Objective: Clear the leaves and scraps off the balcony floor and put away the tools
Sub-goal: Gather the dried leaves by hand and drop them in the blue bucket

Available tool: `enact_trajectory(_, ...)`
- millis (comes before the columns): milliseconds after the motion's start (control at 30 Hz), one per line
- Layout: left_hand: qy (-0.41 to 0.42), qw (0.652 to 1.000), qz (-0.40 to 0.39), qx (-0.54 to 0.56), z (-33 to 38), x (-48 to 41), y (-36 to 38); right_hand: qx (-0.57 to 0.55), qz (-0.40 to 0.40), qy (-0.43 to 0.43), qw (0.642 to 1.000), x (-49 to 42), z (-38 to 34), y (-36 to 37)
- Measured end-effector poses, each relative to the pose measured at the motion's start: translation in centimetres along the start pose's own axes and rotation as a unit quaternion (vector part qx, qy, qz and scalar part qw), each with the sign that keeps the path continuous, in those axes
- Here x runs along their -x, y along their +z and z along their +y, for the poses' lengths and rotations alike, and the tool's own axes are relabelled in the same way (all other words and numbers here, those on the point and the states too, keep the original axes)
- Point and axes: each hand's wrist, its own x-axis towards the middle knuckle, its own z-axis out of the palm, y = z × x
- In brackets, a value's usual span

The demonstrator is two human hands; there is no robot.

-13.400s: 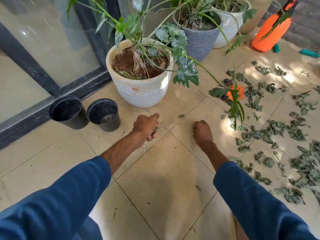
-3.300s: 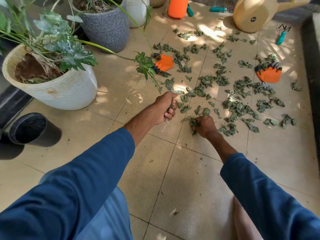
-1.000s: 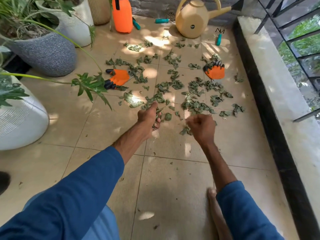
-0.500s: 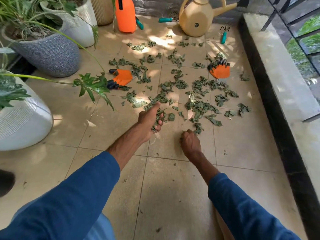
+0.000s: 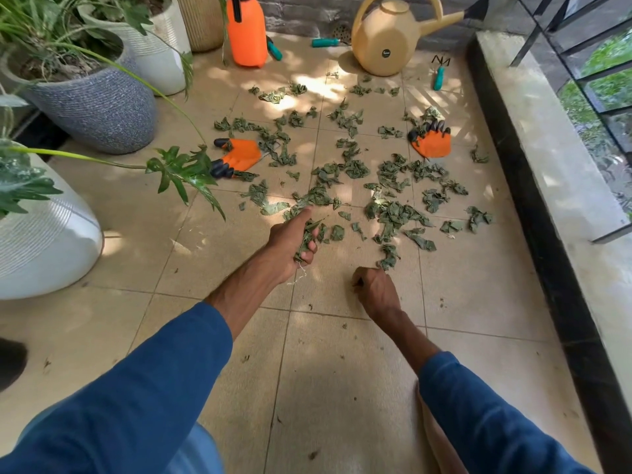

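My right hand [image 5: 374, 292] is curling against the floor [image 5: 342, 364] by the nearest scrap [image 5: 388, 260], maybe pinching it, I cannot tell; my left hand [image 5: 290, 241] is clutching a wad of leaves [image 5: 306, 236]. Further out, the rest are littering the floor, limp and light, best scooped in bunches.

On inspection, the left sleeve [image 5: 136, 388] and right sleeve [image 5: 478, 415] are long, plain, dark blue fabric, each ending partway along the forearm. The left hand [image 5: 290, 241] and right hand [image 5: 376, 292] are bare. Lighter blue trousers [image 5: 201, 449] show at the bottom edge. One foot [image 5: 431, 436] is bare.
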Motion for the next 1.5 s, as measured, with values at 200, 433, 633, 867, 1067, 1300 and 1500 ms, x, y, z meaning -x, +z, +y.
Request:
enact_trajectory(200,-0.008,1.000,-0.001,0.013,0.2,-0.2,-0.4,-0.077,0.058,0.047,0.994,1.3,0.9,-0.8)
enact_trajectory(433,-0.011,1.000,-0.005,0.007,0.0,-0.6,-1.1,-0.055,0.099,0.116,0.987,-1.8,3.5,-4.4)
enact_trajectory(633,-0.013,1.000,-0.011,0.003,-0.1,-0.5,-1.4,-0.027,0.065,0.104,0.992,-2.7,2.8,-3.4)
enact_trajectory(867,-0.020,1.000,-0.007,0.004,-0.2,-0.8,-1.2,-0.021,0.039,0.030,0.999,0.4,2.8,-0.9)
enact_trajectory(1067,-0.019,1.000,-0.013,0.004,-0.3,-0.8,-0.9,-0.006,0.012,0.034,0.999,-0.3,3.7,-1.7)
enact_trajectory(1300,-0.023,0.999,-0.024,0.008,-0.3,-0.8,-0.6,-0.082,-0.017,0.120,0.989,-1.6,4.5,-3.2)
enact_trajectory(1500,-0.026,0.999,-0.019,0.008,-0.1,-1.1,-1.3,-0.097,0.034,0.086,0.991,-3.2,5.4,-5.1)
